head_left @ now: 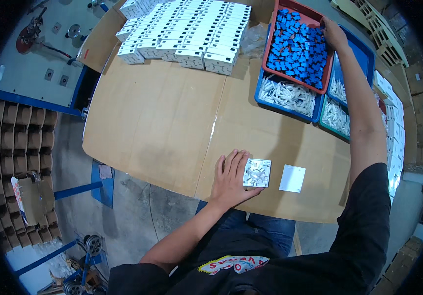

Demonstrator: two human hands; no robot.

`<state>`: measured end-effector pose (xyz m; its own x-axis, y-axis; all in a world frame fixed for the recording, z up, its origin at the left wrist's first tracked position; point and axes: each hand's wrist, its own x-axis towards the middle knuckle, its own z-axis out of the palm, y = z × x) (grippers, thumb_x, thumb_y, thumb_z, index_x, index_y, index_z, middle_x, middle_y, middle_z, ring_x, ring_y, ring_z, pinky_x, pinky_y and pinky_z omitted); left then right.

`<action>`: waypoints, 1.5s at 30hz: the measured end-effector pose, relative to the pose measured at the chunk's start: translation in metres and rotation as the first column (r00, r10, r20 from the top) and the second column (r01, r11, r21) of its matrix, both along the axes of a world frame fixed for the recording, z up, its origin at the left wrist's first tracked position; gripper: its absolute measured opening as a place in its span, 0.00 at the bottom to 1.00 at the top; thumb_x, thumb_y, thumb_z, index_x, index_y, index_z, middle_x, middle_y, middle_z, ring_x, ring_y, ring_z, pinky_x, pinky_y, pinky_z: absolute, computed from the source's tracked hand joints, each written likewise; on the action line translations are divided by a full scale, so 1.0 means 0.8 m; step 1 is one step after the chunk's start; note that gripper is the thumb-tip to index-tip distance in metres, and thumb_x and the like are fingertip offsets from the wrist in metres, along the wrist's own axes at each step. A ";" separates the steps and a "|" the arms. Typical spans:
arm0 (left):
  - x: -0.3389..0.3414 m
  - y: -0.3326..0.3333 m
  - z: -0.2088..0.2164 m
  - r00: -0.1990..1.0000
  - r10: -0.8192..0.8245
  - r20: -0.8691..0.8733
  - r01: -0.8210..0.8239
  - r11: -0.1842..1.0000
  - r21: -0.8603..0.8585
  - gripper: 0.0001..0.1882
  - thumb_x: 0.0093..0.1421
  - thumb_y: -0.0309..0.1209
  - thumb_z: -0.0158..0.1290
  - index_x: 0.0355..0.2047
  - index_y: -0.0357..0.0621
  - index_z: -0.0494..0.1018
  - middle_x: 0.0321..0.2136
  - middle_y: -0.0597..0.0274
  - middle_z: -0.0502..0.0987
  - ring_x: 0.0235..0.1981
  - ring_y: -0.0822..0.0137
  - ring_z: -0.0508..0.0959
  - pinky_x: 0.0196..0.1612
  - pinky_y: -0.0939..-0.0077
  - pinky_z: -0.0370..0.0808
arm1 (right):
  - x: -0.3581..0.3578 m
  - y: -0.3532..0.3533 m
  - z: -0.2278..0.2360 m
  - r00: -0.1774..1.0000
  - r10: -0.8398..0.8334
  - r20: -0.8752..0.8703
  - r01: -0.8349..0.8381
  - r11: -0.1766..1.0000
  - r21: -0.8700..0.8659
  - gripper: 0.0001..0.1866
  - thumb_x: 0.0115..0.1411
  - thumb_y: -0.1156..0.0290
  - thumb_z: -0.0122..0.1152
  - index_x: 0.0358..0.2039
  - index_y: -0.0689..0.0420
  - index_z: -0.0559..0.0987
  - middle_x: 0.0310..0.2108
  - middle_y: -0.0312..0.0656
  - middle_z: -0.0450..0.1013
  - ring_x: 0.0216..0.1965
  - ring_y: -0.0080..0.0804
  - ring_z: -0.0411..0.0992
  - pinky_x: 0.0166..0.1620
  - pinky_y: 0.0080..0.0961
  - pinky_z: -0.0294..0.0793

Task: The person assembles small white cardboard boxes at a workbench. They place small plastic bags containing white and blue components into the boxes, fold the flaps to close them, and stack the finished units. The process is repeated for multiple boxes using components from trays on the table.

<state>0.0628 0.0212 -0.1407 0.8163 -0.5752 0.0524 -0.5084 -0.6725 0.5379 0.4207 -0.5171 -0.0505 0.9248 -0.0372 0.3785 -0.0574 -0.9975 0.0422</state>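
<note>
Many blue pieces [295, 46] fill our red tray [310, 18]. Our left fingers [228, 167] spread loosely; our right fingers [326, 23], we can't tell.

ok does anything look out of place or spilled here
Nothing looks spilled or damaged. One mildly odd thing: the red tray of blue pieces overlaps the blue bin at the table's far right, partly covering its white parts, so the stack looks a little untidy.
</note>
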 end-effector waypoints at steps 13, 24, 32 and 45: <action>-0.005 -0.001 -0.010 0.994 0.004 0.107 0.003 0.998 -0.064 0.62 0.45 0.63 0.67 0.70 0.35 0.56 0.65 0.46 0.64 0.71 0.49 0.60 0.72 0.41 0.48 | -0.326 0.212 -0.062 0.992 0.127 -0.021 -0.011 0.245 0.970 0.14 0.61 0.70 0.71 0.42 0.61 0.76 0.46 0.47 0.82 0.46 0.30 0.80 0.54 0.29 0.78; -0.004 0.007 -0.029 0.994 0.020 0.110 0.003 0.980 -0.198 0.65 0.41 0.58 0.73 0.70 0.33 0.53 0.64 0.41 0.64 0.69 0.44 0.60 0.72 0.42 0.50 | -0.539 0.395 -0.105 0.998 0.029 -0.056 0.063 -0.344 0.937 0.09 0.61 0.84 0.65 0.42 0.63 0.79 0.52 0.50 0.77 0.50 0.33 0.80 0.52 0.23 0.78; 0.004 0.012 -0.024 0.999 -0.033 0.037 0.042 0.954 -0.297 0.60 0.38 0.49 0.76 0.66 0.30 0.60 0.64 0.40 0.63 0.67 0.41 0.61 0.72 0.46 0.53 | -0.525 0.418 -0.100 0.999 0.032 -0.032 0.032 -0.015 0.999 0.13 0.60 0.78 0.69 0.46 0.64 0.81 0.45 0.44 0.80 0.49 0.32 0.80 0.52 0.26 0.78; 0.001 0.015 -0.035 0.996 -0.012 0.093 0.037 0.964 -0.264 0.53 0.41 0.50 0.73 0.63 0.36 0.65 0.64 0.43 0.63 0.70 0.44 0.59 0.73 0.44 0.51 | -0.494 0.472 -0.115 0.982 0.185 -0.034 -0.088 0.614 0.784 0.17 0.58 0.74 0.68 0.49 0.58 0.83 0.47 0.46 0.79 0.49 0.44 0.77 0.54 0.35 0.75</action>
